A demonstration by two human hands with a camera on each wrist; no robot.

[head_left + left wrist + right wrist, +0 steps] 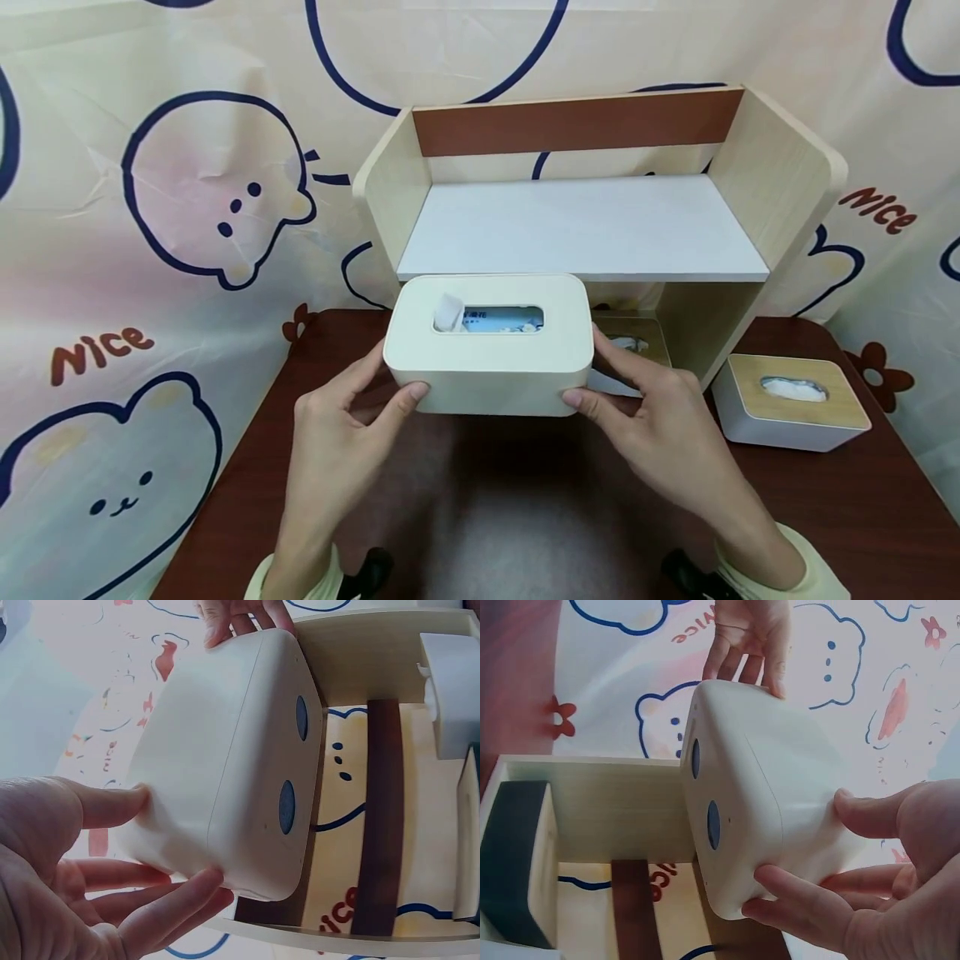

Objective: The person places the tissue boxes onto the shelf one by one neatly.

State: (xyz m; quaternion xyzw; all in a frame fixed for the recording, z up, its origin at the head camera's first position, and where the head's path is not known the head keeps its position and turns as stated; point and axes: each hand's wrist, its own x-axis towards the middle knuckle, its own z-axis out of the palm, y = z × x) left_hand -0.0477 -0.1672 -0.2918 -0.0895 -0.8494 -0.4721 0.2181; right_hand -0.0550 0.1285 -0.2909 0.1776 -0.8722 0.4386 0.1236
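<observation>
Evenly, a person's left hand [341, 442] and right hand [660, 425] grip opposite ends of a white tissue box [491, 392], thumbs against its front. It is held above a dark brown table [517, 517], near a pale shelf unit [585, 225]; right of that sits a wood-topped box [787, 410].

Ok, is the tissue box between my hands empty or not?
Not empty: a white tissue and blue printed packaging show inside the tissue box. How full, I can't tell.
</observation>
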